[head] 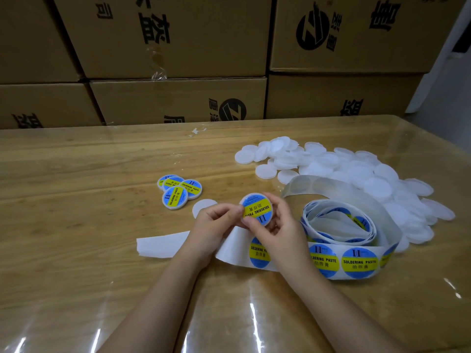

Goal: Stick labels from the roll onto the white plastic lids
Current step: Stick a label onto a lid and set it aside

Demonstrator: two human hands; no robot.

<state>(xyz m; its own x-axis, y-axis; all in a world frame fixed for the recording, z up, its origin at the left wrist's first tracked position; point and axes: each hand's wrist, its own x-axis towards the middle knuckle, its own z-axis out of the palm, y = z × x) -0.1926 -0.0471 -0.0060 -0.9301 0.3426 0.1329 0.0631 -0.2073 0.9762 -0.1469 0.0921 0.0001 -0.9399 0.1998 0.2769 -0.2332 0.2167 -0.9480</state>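
Note:
Both hands hold one white lid (257, 208) above the table, its blue and yellow "SOLDERING PASTE" label facing me. My left hand (212, 226) pinches its left edge. My right hand (276, 229) grips its right and lower edge with the thumb on the label. Under the hands lies the label strip (339, 261) with several round labels, running to a loose coil of the roll (336, 222) on the right. A bare white lid (202, 206) lies just left of my left hand. Several labelled lids (178, 191) lie further left.
A large heap of plain white lids (356, 174) covers the table's right side behind the roll. Empty backing paper (163, 247) trails left from under my hands. Stacked cardboard boxes (178, 98) stand along the wooden table's (76, 200) far edge.

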